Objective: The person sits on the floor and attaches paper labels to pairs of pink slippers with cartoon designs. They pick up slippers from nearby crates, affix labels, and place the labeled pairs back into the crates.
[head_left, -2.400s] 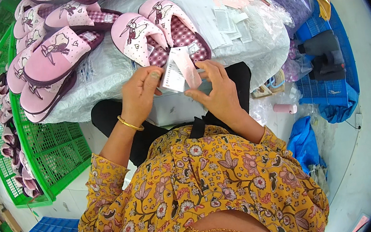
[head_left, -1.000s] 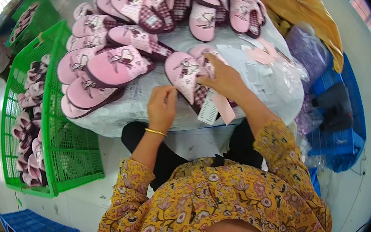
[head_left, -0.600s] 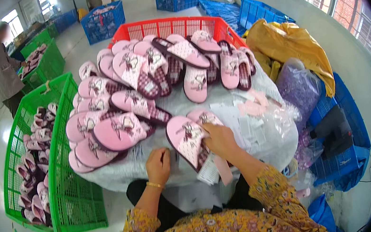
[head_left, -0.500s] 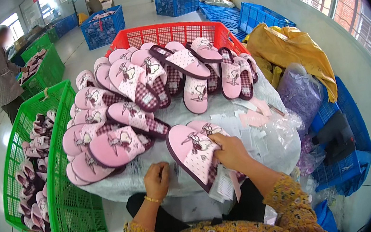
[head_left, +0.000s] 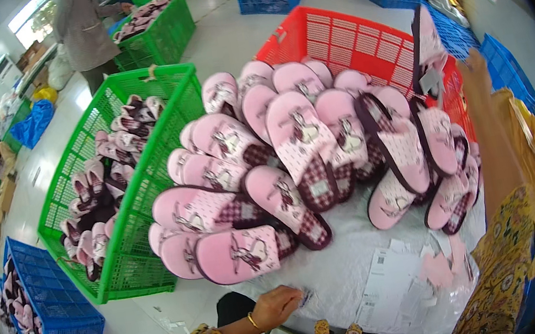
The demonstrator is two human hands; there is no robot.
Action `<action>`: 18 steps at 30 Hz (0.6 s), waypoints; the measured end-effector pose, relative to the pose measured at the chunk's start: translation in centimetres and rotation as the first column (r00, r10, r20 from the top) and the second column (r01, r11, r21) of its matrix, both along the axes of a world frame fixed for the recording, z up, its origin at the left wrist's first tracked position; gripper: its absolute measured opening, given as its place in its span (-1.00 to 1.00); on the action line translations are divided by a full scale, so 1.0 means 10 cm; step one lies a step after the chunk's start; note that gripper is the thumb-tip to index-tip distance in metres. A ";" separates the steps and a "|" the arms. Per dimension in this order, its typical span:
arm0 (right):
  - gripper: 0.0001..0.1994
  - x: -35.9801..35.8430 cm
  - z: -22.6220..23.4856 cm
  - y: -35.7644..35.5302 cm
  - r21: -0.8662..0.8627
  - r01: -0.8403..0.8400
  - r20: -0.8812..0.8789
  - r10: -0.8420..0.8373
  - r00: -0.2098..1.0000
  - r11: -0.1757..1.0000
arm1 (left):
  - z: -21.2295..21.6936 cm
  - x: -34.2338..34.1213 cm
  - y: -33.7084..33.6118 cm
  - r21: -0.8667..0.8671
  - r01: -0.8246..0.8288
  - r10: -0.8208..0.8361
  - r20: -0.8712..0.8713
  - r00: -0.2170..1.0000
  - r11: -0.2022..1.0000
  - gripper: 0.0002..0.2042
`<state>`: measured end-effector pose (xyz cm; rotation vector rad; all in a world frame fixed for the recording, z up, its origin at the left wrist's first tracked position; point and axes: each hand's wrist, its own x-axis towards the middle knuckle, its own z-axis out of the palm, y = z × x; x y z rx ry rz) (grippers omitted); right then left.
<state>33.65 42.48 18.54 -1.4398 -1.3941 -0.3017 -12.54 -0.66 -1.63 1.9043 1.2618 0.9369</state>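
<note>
The pink slipper [head_left: 428, 49], on the work surface half a second ago, is now lifted at two o'clock over the red basket [head_left: 331, 36], pinched in the right hand [head_left: 473, 63]. The left hand [head_left: 276, 305], at six o'clock, rests loosely curled on the plastic sheet [head_left: 339, 274], apparently pinching something small, below the slipper pile [head_left: 282, 172].

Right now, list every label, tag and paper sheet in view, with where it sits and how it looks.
Paper sheets: white rectangles, lying loose on the plastic-covered table in front of the slipper pile.
Pink tags: small pale pink cards, strewn on the table just right of the sheets.
Hang tag: grey-white, dangling from the slipper that the right hand holds up.
Small label: at the left hand fingertips, too small to describe.
</note>
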 end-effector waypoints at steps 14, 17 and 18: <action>-0.96 -2.81 0.95 -1.54 -0.363 -0.878 -0.919 0.038 0.393 0.313 | 0.66 -0.73 -0.67 -0.362 0.439 -0.469 0.005 0.883 0.823 -0.80; -0.92 -2.94 0.99 -1.97 -0.321 -0.896 -0.943 -0.190 0.272 0.308 | 1.23 -1.43 -0.83 -0.669 0.213 -0.410 -0.150 0.900 0.712 -0.77; -0.92 -3.08 1.02 -2.06 -0.305 -0.894 -0.941 -0.250 0.230 0.327 | 1.30 -1.64 -0.90 -0.784 0.023 -0.428 -0.314 0.847 0.620 -0.77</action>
